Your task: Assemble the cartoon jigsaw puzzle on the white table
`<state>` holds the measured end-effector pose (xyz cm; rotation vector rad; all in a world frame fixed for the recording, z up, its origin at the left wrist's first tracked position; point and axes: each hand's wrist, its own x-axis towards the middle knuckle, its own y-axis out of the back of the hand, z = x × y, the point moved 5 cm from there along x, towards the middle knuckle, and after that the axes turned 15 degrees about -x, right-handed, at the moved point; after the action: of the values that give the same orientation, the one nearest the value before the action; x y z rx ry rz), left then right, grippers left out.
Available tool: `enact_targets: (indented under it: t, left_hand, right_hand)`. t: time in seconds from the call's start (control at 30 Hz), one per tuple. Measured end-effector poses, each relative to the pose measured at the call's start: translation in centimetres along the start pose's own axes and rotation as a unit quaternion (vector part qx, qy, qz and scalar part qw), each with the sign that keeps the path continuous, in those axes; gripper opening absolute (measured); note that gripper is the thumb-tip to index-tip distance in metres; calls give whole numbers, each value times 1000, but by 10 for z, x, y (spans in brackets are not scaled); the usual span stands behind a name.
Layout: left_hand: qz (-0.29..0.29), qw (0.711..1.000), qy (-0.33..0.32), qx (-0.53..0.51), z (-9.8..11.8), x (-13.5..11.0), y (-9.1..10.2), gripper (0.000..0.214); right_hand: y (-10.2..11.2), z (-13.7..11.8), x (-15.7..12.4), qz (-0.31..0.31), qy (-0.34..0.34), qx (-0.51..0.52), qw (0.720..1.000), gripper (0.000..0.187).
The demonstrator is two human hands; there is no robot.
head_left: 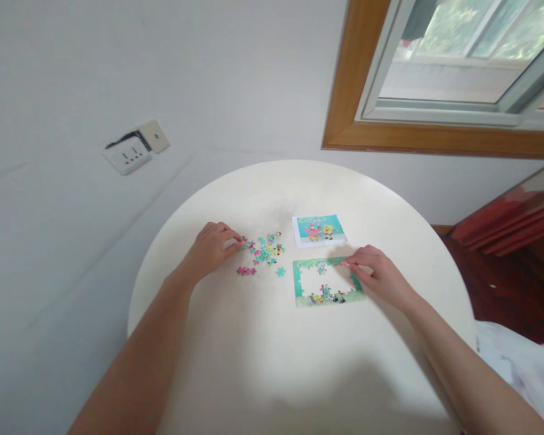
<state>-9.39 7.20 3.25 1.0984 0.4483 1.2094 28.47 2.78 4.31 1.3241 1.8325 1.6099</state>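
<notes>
Loose jigsaw puzzle pieces point(268, 251) in teal, pink and yellow lie in a small heap left of centre. My left hand point(215, 248) is at the heap's left edge, thumb and forefinger pinched on a puzzle piece there. To the right lies a partly assembled jigsaw puzzle point(301, 297), its teal border joined around a white middle with a few cartoon figures in place. My right hand point(378, 272) reaches over its upper right side, fingertips closed on a small puzzle piece that they mostly cover. Just behind the puzzle is a reference picture point(320, 228) with a pink starfish and a yellow sponge character.
Everything rests on a round white table point(249, 362) against a white wall point(236, 78). A wall socket point(129, 155) is at the left, a wood-framed window point(351, 136) at the upper right. A red curtain point(512, 217) hangs on the right, above white plastic point(517, 362).
</notes>
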Motion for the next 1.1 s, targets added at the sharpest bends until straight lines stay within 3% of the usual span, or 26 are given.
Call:
enact_targets:
  t: [0.4, 1.1]
  left_hand:
    - [-43, 996, -58, -44, 46, 3, -30, 23]
    - [-57, 994, -64, -63, 52, 3, -33, 16]
  right_hand:
    - [-2, 0, 0, -8, -7, 4, 1000, 22]
    - [-5, 1, 0, -24, -8, -2, 1000, 24]
